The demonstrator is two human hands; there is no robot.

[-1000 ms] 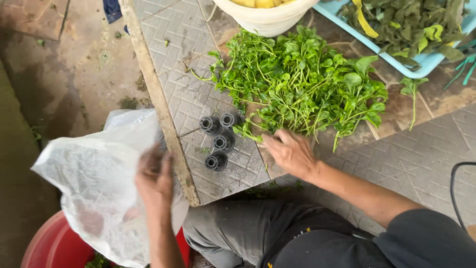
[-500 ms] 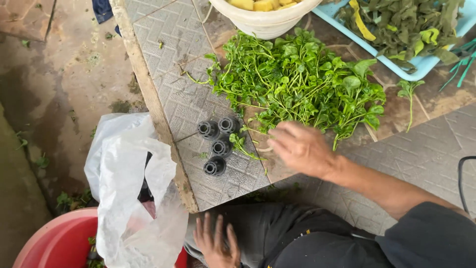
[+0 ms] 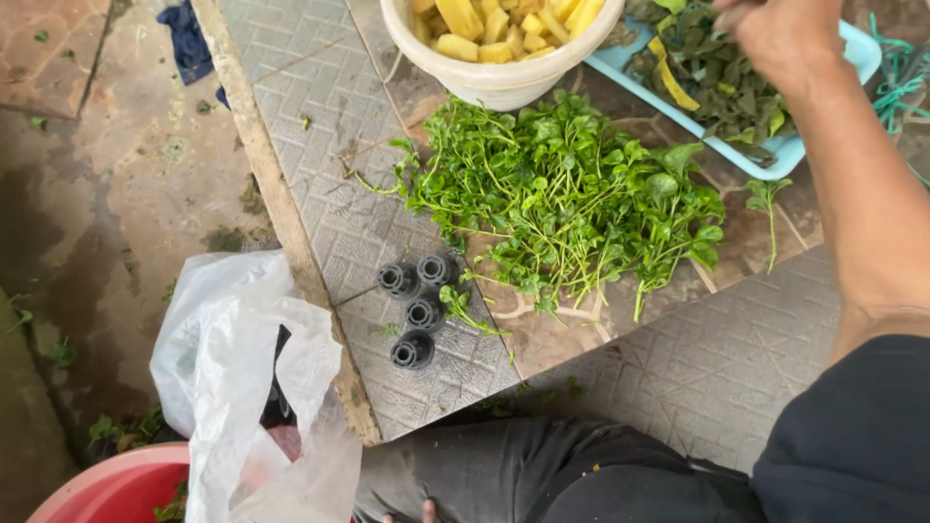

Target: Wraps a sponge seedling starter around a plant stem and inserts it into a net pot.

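Observation:
My right hand (image 3: 775, 39) is stretched to the far right, over a light blue tray (image 3: 765, 155) of dark wilted leaves (image 3: 712, 73). Its fingers curl down, and whether they hold anything is hidden. Only the fingertips of my left hand (image 3: 421, 510) show at the bottom edge, resting on my grey trouser leg (image 3: 504, 475). A loose heap of fresh green leafy stems (image 3: 572, 203) lies on the patterned tiles between the two hands. Several small black ribbed caps (image 3: 417, 310) sit at the heap's near left.
A cream bowl (image 3: 484, 87) of yellow fruit chunks stands beyond the greens. Off the ledge's left edge, a white plastic bag (image 3: 242, 387) hangs over a red basin (image 3: 116, 489) on wet ground. Blue cloth (image 3: 189, 44) lies far left; green string (image 3: 901, 77) far right.
My right hand left the near edge of the greens and reached up to the blue tray. My left hand let go of the bag, then slid down almost out of view.

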